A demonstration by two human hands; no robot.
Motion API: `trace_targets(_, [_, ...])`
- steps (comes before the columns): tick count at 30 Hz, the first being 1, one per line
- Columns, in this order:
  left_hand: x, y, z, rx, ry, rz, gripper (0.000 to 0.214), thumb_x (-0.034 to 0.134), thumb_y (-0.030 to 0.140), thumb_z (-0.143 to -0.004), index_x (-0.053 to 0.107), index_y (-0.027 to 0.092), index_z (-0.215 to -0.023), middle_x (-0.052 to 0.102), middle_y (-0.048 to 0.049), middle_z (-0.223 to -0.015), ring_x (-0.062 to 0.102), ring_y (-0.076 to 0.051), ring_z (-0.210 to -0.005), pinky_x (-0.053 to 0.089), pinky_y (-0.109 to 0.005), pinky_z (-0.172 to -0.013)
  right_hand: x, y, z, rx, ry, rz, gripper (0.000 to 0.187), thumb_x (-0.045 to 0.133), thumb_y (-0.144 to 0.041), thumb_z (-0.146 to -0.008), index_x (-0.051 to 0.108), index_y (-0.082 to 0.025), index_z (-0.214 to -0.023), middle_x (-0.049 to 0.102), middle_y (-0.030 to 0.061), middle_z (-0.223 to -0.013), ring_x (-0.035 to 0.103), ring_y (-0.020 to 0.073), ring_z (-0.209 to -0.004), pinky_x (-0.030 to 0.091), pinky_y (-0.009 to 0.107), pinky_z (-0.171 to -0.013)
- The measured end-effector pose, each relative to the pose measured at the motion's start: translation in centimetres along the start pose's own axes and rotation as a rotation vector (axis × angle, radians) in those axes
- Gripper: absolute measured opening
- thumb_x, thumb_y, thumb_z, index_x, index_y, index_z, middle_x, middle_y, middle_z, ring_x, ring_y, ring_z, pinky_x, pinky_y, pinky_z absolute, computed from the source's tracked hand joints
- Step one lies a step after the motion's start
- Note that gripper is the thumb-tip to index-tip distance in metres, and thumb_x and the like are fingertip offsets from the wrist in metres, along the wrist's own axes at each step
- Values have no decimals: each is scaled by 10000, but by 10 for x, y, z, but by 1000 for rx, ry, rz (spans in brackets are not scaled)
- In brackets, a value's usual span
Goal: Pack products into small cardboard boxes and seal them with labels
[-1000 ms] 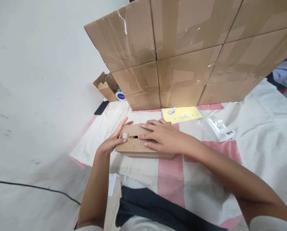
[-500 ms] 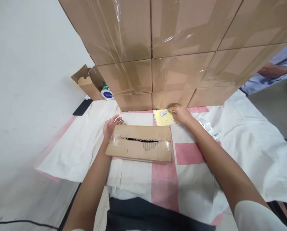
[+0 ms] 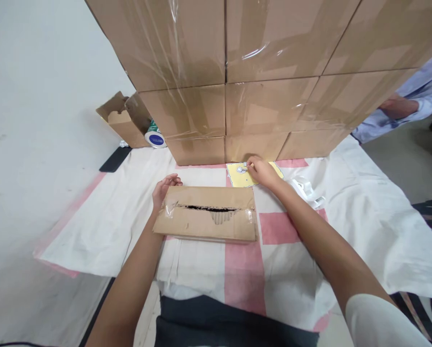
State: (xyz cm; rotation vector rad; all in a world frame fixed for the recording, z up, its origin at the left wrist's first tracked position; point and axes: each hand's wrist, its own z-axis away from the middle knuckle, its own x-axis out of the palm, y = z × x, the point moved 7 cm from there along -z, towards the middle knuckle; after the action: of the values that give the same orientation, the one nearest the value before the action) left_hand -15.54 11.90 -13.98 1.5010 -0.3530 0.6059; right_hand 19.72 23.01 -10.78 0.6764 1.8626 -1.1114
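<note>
A taped cardboard box with a torn slit along its top lies in front of me. My left hand rests by its far left corner, fingers loosely bent and apart, with nothing visible in them. Behind the box is a yellow card with a wavy edge. On it shows a small white shape, printed or loose, I cannot tell. My right hand is over the card, thumb and fingertips pinched together beside the white shape. What the fingers hold, if anything, is too small to make out.
Stacked cardboard cartons under clear film stand close behind the card. A white plastic item lies right of my right forearm. At left are a black phone-like slab, an open carton and a round tin. Another person's sleeve shows at right.
My right hand has shifted left across the yellow card, from its right edge to near the white shape. My left hand stays by the box, its fingers slightly more bent.
</note>
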Motion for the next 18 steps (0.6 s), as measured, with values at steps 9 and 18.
trace_targets(9, [0,-5,-3,-6,-25,-84,320,755,450,-747,760,189,-933,677,-45,-857,615,-149,-746,519,-252,-684,2,-5,5,58,33,36,203,516,-193,-974,718,-186,-990,683,111,-1160,650,251,-978,472,337,-744])
trace_targets(18, [1,-7,-4,-24,-40,-133,283,730,446,-787,742,201,-929,664,-41,-858,616,-151,-741,520,-254,-671,14,-2,6,36,-8,60,203,601,-236,-928,742,-191,-1066,641,117,-1251,637,265,-1087,508,342,-798])
